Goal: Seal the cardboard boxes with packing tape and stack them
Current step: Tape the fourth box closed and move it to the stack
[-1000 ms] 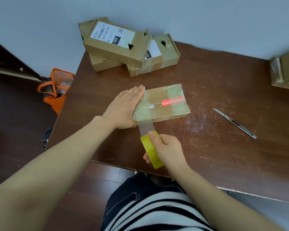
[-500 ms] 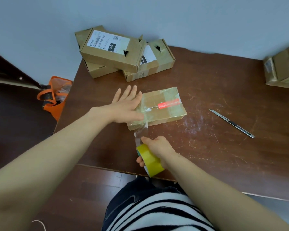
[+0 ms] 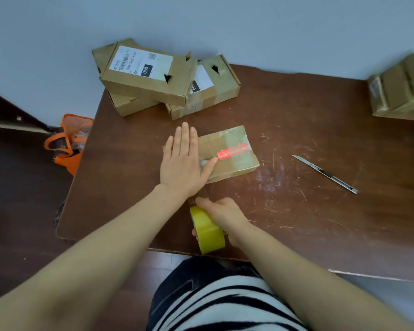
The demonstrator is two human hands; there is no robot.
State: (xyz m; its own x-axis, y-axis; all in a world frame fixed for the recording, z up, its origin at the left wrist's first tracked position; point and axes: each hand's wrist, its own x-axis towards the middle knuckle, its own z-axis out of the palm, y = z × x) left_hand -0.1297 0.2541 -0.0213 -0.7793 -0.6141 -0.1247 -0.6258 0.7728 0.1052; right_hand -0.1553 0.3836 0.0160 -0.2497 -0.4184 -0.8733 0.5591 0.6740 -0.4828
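Left hand (image 3: 181, 163) flat, fingers straight, on box (image 3: 227, 151); right hand (image 3: 221, 215) curled round tape roll (image 3: 208, 231), sealing underway, probably cut next

A dark brown wooden table (image 3: 296, 211), scratched and scuffed pale near its middle, is set against a pale wall. Near the middle, a flat cardboard box with a red label (image 3: 230, 149) is laid, wrapped in clear tape. At the far left corner, a plain cardboard box (image 3: 127, 106) and a taped cardboard box (image 3: 215, 91) are placed side by side. A slim silver utility knife (image 3: 325, 174) is laid well apart to the right. At the far right edge, blurred taped cardboard boxes (image 3: 402, 91) are cut off by the frame. A yellow roll of packing tape (image 3: 208, 230) is seen upright at the near edge; contact with the tabletop cannot be told.
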